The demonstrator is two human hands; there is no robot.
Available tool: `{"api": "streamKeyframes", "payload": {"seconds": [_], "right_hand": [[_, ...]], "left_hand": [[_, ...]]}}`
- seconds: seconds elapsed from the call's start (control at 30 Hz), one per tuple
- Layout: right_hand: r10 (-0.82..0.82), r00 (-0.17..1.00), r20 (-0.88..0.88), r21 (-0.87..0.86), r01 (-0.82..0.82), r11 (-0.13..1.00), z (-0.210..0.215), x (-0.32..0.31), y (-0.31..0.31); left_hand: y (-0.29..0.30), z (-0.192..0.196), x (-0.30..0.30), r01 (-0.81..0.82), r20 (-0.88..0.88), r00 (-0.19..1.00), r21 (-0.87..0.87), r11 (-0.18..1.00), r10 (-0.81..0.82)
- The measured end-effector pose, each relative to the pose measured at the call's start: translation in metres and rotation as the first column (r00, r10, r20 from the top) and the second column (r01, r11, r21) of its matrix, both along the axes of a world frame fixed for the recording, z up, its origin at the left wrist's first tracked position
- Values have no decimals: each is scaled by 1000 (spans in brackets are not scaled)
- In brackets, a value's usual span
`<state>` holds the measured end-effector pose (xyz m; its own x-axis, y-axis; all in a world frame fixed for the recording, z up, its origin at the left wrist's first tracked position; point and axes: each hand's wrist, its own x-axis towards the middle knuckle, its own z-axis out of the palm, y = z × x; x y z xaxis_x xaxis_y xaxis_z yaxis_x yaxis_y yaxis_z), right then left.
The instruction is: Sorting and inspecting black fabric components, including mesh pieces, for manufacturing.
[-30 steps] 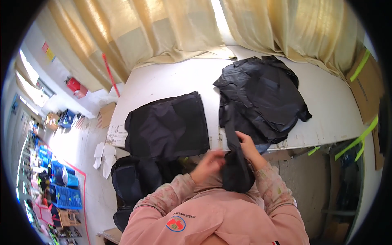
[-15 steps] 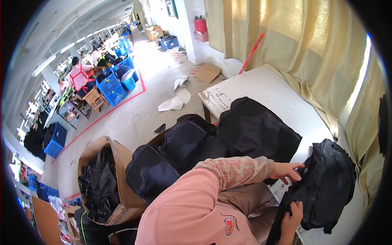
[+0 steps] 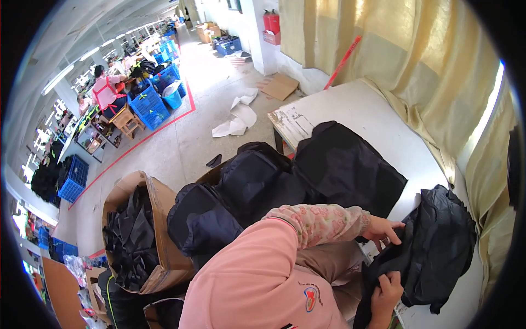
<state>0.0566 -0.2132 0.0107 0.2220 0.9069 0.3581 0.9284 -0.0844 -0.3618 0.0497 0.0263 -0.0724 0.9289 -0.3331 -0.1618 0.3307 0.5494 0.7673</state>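
My left hand (image 3: 383,230) reaches out from a pink sleeve with a flowered cuff. Its fingers rest on the edge of a crumpled black garment (image 3: 444,241) lying on the white table (image 3: 356,109). My right hand (image 3: 386,296) is lower down, closed on a hanging fold of the same black garment near the table's front edge. A flat folded black garment (image 3: 345,170) lies on the table just left of my left hand.
Bulky black bundles (image 3: 252,181) stand beside the table, next to an open cardboard box (image 3: 159,197) stuffed with black fabric. Beige curtains (image 3: 416,71) hang behind the table. Blue crates (image 3: 145,107), paper scraps (image 3: 235,118) and a seated person (image 3: 104,90) are across the floor.
The view has swung from straight over the table to the left, bringing in the floor and boxes. Both hands stay on the black garment, now at the lower right.
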Motion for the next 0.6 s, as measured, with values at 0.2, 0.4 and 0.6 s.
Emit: {"api": "streamKeyframes", "payload": {"seconds": [0.2, 0.4, 0.6], "right_hand": [[-217, 975, 55, 255, 196, 947, 18, 22, -10], [-88, 995, 43, 334, 68, 940, 12, 21, -22], [102, 994, -36, 164, -95, 982, 27, 21, -24]], "left_hand": [[-4, 13, -26, 27, -37, 999, 137, 990, -22], [-50, -17, 3, -125, 379, 925, 264, 956, 16], [-53, -24, 12, -439, 377, 853, 148, 886, 360]]}}
